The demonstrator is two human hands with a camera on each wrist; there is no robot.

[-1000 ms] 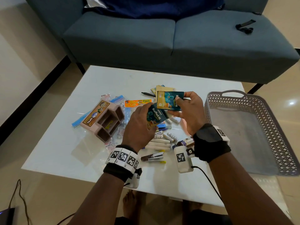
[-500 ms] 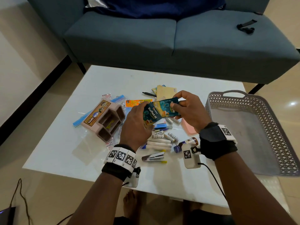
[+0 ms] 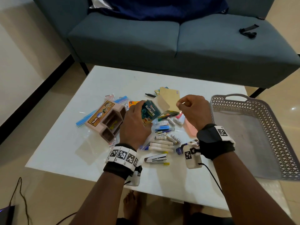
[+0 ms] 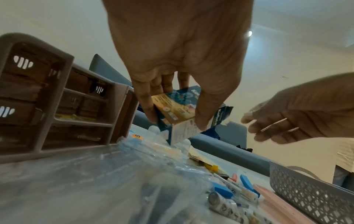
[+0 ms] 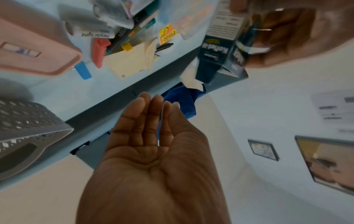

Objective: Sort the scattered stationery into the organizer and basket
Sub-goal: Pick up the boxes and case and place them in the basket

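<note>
My left hand (image 3: 138, 117) grips a blue Koflet-H carton (image 3: 150, 112) by its sides, thumb on one face and fingers on the other; its white top flap stands open. It hangs just above the pile, right of the pink organizer (image 3: 107, 120), which lies tipped on the table. My right hand (image 3: 193, 109) hovers a little to the carton's right, holding nothing; in the right wrist view its fingers (image 5: 153, 109) are nearly straight. The grey lattice basket (image 3: 253, 103) stands at the table's right with nothing in it. Scattered stationery (image 3: 164, 138) lies below both hands.
Markers, batteries, a stapler (image 3: 155, 159), a pink case (image 3: 190, 129), a tan envelope (image 3: 170, 96), a black pen (image 3: 150, 95) and plastic bags (image 3: 90, 116) litter the white table (image 3: 61, 143). A blue sofa (image 3: 162, 43) stands behind it.
My right hand has let go of the carton and drawn away to the right. The left hand keeps the carton, now lower and with its flap open.
</note>
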